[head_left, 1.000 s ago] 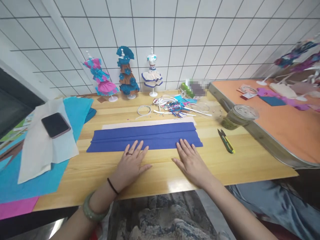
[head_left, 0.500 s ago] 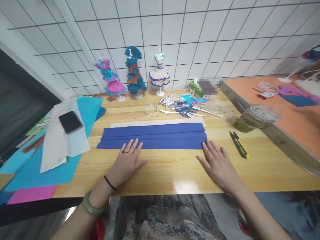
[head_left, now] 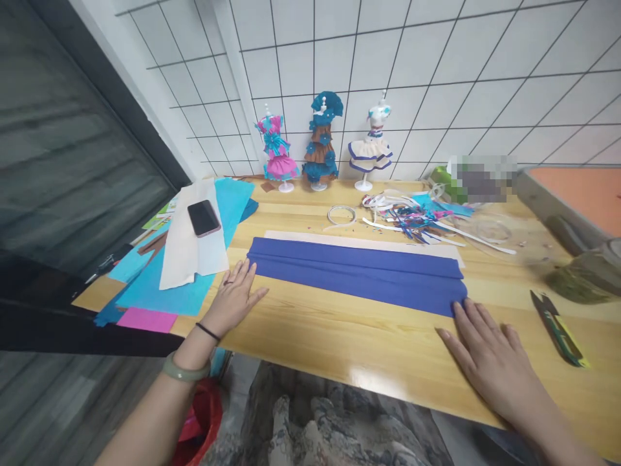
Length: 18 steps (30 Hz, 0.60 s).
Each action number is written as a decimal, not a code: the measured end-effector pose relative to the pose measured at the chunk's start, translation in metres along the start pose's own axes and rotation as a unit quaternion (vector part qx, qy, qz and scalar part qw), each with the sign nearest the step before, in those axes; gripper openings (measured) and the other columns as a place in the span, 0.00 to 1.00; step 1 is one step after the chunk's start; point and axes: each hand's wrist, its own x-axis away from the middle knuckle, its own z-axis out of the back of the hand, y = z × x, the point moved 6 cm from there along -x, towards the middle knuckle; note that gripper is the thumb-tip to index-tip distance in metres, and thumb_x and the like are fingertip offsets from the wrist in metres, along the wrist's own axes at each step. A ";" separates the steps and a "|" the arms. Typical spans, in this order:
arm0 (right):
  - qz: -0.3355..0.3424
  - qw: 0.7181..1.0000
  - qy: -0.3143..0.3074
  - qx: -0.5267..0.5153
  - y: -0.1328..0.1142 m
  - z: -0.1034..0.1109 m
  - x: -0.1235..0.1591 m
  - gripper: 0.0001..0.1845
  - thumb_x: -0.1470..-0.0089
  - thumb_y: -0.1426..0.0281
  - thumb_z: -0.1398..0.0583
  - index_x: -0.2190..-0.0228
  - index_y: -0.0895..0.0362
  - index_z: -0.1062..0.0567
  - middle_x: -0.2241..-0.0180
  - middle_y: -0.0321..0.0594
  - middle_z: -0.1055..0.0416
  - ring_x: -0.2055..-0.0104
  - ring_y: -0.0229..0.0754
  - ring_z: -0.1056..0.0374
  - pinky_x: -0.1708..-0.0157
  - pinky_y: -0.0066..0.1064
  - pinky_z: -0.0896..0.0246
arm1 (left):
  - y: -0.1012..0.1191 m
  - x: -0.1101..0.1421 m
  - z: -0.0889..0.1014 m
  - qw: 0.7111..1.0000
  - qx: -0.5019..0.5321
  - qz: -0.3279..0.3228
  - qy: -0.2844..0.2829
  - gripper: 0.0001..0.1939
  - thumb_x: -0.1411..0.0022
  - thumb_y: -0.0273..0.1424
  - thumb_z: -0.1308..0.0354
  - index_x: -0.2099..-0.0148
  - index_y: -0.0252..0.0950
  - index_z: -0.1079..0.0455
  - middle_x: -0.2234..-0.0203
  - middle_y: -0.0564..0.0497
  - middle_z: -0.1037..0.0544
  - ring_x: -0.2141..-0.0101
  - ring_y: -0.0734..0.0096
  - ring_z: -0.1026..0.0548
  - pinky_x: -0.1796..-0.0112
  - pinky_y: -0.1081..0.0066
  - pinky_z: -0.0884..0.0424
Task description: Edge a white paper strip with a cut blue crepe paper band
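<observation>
A long strip of blue crepe paper [head_left: 354,272] lies folded lengthwise on the wooden table, with a pale strip [head_left: 363,243] showing along its far edge. My left hand [head_left: 235,298] rests flat by the blue strip's left end, fingertips at its corner and fingers stretched out. At the other end, my right hand [head_left: 490,353] lies with fingers spread, its fingertips touching the near right corner. Neither hand holds anything. Right of my right hand are small yellow-and-green thread snips [head_left: 557,330].
Behind the strip stand three small dress forms in paper dresses, among them a white one [head_left: 371,149]. A pile of paper scraps [head_left: 417,213] and a roll of clear tape [head_left: 341,215] lie there. A phone [head_left: 204,218] rests on coloured sheets at left; a lidded plastic cup [head_left: 589,275] stands right.
My hands have slid apart along the blue strip, the left to its left end and the right to its right end. The camera view has turned left.
</observation>
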 end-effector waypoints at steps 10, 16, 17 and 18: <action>-0.028 1.000 -0.013 -0.004 -0.005 0.008 -0.005 0.37 0.43 0.52 0.61 0.41 0.63 0.46 0.39 0.49 0.51 0.37 0.50 0.59 0.42 0.51 0.60 | -0.003 -0.002 -0.004 1.000 -0.011 -0.011 0.026 0.36 0.38 0.49 0.63 0.37 0.28 0.52 0.39 0.37 0.50 0.39 0.55 0.54 0.43 0.54 0.51; -0.040 0.999 -0.010 -0.015 -0.008 0.014 -0.008 0.36 0.42 0.53 0.60 0.41 0.64 0.45 0.40 0.50 0.50 0.37 0.50 0.58 0.42 0.50 0.61 | -0.004 -0.009 -0.004 1.000 -0.017 0.006 0.010 0.37 0.39 0.49 0.62 0.36 0.27 0.53 0.40 0.36 0.46 0.40 0.51 0.50 0.45 0.53 0.48; -0.042 0.999 -0.009 -0.018 -0.008 0.015 -0.008 0.36 0.42 0.53 0.59 0.41 0.64 0.45 0.40 0.50 0.50 0.37 0.49 0.58 0.42 0.50 0.62 | -0.003 -0.011 -0.001 1.000 -0.023 0.014 0.011 0.37 0.39 0.49 0.62 0.36 0.27 0.53 0.41 0.35 0.45 0.40 0.50 0.49 0.46 0.52 0.46; -0.043 0.999 -0.009 -0.021 -0.009 0.016 -0.008 0.36 0.42 0.53 0.59 0.41 0.64 0.45 0.40 0.51 0.50 0.37 0.50 0.58 0.42 0.50 0.62 | 0.000 -0.015 0.003 0.999 -0.031 0.020 0.016 0.37 0.39 0.49 0.62 0.37 0.27 0.52 0.42 0.35 0.43 0.41 0.48 0.47 0.47 0.52 0.45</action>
